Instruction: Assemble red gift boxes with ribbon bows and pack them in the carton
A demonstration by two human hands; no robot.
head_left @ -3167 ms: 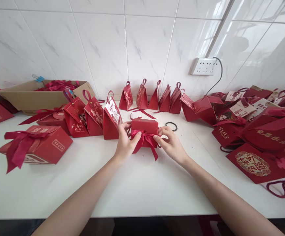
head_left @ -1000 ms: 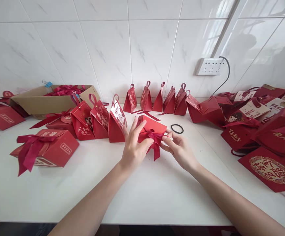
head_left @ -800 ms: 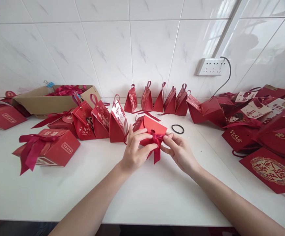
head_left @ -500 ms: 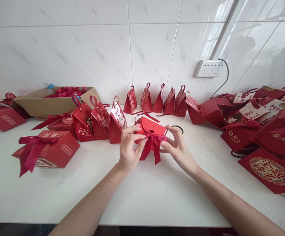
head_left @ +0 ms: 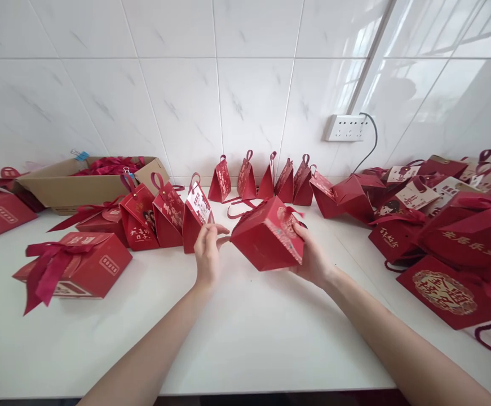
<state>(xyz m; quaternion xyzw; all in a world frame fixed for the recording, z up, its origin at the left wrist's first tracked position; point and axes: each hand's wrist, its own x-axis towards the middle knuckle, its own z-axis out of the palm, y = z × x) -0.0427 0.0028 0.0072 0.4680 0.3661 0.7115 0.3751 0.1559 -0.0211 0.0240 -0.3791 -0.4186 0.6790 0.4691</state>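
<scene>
A red gift box (head_left: 266, 237) is tilted above the white table, its printed side turned to the upper right. My right hand (head_left: 313, 256) grips it by its right side, with the fingers partly behind it. Beside the box's left corner is my left hand (head_left: 208, 254), fingers half bent and apart, fingertips close to that corner; whether they touch it is hard to see. A bit of dark pink ribbon (head_left: 295, 212) shows at the box's upper right edge. Just behind my left hand stands a triangular red box with a white printed face (head_left: 198, 206).
Several triangular red boxes (head_left: 247, 177) line the tiled wall. At left are a ribboned red box (head_left: 101, 262) and a cardboard carton (head_left: 54, 192) of ribbon. A pile of red boxes (head_left: 435, 293) fills the right side. A power strip (head_left: 344, 128) hangs on the wall.
The box has been turned over and round, so its bow and flap no longer face me. My left hand has let go of the bow and moved left; my right hand now holds the box's side.
</scene>
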